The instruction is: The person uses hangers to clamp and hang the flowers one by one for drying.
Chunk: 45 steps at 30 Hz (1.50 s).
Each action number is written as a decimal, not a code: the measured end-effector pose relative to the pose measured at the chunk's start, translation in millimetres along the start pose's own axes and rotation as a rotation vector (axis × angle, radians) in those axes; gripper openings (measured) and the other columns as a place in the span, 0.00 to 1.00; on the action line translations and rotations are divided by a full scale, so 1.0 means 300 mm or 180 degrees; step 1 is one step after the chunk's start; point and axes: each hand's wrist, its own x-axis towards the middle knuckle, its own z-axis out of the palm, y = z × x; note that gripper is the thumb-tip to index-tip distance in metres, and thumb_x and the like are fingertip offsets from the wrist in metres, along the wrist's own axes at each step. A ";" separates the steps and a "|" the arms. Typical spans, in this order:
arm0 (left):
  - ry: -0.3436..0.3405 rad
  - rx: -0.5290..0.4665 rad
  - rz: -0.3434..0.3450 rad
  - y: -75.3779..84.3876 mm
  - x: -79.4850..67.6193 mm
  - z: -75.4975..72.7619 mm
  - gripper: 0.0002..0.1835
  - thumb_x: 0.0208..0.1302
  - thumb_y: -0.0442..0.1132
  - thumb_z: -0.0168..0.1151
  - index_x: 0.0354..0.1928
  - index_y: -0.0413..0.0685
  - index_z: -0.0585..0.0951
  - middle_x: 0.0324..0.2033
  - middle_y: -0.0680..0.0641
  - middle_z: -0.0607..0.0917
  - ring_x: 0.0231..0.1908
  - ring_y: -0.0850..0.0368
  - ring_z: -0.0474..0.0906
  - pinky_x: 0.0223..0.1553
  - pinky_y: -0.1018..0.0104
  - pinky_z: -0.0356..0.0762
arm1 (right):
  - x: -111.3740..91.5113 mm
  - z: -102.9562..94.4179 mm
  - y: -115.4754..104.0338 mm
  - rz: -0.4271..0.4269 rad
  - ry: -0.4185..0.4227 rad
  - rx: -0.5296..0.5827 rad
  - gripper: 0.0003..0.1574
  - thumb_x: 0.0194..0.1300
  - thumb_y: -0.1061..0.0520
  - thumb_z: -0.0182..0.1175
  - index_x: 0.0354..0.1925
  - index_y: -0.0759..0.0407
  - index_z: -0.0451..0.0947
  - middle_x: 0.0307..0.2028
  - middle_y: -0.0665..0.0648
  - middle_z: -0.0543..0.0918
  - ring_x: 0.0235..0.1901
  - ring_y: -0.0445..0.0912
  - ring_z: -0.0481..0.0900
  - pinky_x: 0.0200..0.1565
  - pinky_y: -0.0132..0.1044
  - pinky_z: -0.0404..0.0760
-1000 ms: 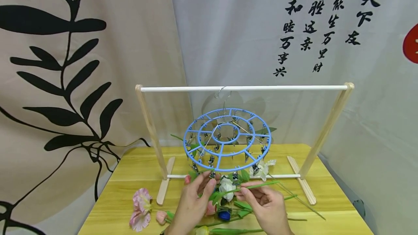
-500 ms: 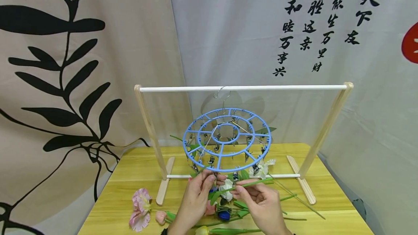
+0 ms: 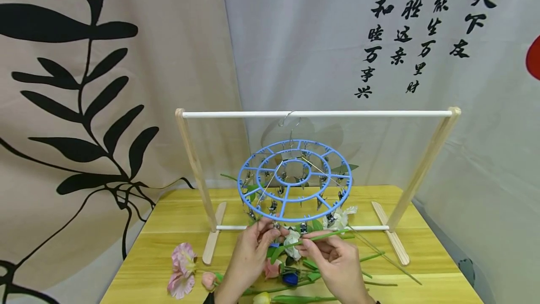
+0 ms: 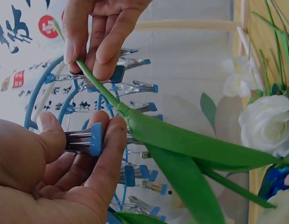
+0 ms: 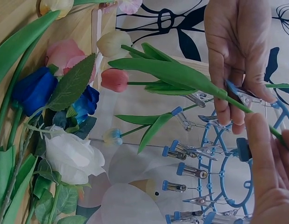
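Observation:
My left hand [image 3: 252, 253] pinches a metal clip with blue tips [image 4: 96, 139] between thumb and fingers, at the near rim of the round blue clip hanger [image 3: 287, 201]. My right hand [image 3: 337, 264] pinches the green stem of an artificial tulip [image 5: 114, 44], pale cream with long leaves [image 5: 168, 74]. The stem slants past the left fingertips, close beside the clip's tips. In the head view the tulip's bloom is hidden behind the left hand. A pink-red tulip [image 5: 114, 80] and a small pale blue-white one [image 5: 112, 136] hang near the hanger's clips.
The hanger hooks over the white rod [image 3: 363, 114] of a wooden stand. Loose artificial flowers lie on the wooden table [image 3: 160, 243]: a white rose [image 5: 74, 154], a blue rose [image 3: 290, 278], a yellow tulip [image 3: 261, 298] and pink blooms [image 3: 182, 271]. A white flower [image 3: 339, 219] is at the hanger's right side.
My right hand has shifted slightly left, carrying the stem closer to the left hand. The left hand stays at the same clip, with its fingers moved a little.

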 end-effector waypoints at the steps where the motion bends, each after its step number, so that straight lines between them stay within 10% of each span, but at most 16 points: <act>1: -0.0008 0.0065 0.0031 0.001 0.002 -0.002 0.15 0.90 0.45 0.63 0.64 0.44 0.89 0.53 0.44 0.98 0.56 0.50 0.96 0.62 0.71 0.91 | -0.001 0.002 0.000 0.0019 0.0012 -0.0019 0.14 0.79 0.79 0.65 0.58 0.74 0.87 0.46 0.72 0.94 0.43 0.45 1.00 0.42 0.44 0.98; 10: -0.0108 0.0633 0.0139 0.016 0.005 -0.032 0.15 0.91 0.51 0.62 0.56 0.52 0.91 0.53 0.49 0.97 0.55 0.48 0.96 0.59 0.59 0.95 | 0.002 0.013 -0.013 0.0316 0.0021 -0.0168 0.10 0.81 0.74 0.67 0.56 0.71 0.88 0.47 0.71 0.94 0.42 0.42 0.99 0.41 0.49 0.98; 16: -0.0164 0.0165 -0.0070 0.022 0.006 -0.034 0.16 0.88 0.47 0.66 0.63 0.43 0.88 0.56 0.42 0.96 0.58 0.56 0.95 0.61 0.67 0.92 | 0.000 0.017 -0.015 0.0364 0.0019 -0.0206 0.10 0.81 0.74 0.67 0.56 0.71 0.88 0.46 0.70 0.95 0.41 0.42 0.99 0.41 0.49 0.98; 34: 0.0736 -0.0334 -0.0098 0.028 0.000 0.001 0.10 0.76 0.38 0.78 0.52 0.42 0.98 0.46 0.42 1.00 0.53 0.50 0.99 0.54 0.69 0.95 | 0.000 0.029 -0.009 0.0290 0.0019 0.0006 0.11 0.82 0.74 0.66 0.57 0.70 0.88 0.48 0.71 0.94 0.46 0.44 1.00 0.46 0.47 0.98; 38: 0.0768 -0.0145 -0.0080 0.027 -0.001 0.007 0.09 0.76 0.42 0.77 0.47 0.47 1.00 0.43 0.46 1.00 0.53 0.55 0.99 0.70 0.51 0.92 | 0.002 0.038 -0.009 0.0250 0.0026 0.0087 0.11 0.82 0.75 0.65 0.57 0.71 0.89 0.48 0.71 0.93 0.46 0.44 1.00 0.47 0.46 0.98; 42: 0.0786 0.0065 -0.0044 0.025 0.001 0.010 0.09 0.76 0.46 0.76 0.43 0.53 1.00 0.41 0.52 1.00 0.56 0.60 0.98 0.89 0.27 0.64 | 0.009 0.048 -0.006 0.0090 0.0004 0.0201 0.11 0.81 0.78 0.64 0.56 0.75 0.87 0.47 0.74 0.93 0.47 0.45 1.00 0.47 0.46 0.98; 45: 0.0791 0.0036 -0.0045 0.023 0.002 0.012 0.09 0.76 0.46 0.77 0.43 0.52 1.00 0.41 0.51 1.00 0.56 0.60 0.97 0.89 0.27 0.64 | 0.012 0.054 -0.007 0.0040 0.0010 0.0206 0.11 0.80 0.78 0.65 0.56 0.75 0.87 0.46 0.74 0.94 0.46 0.44 1.00 0.46 0.45 0.97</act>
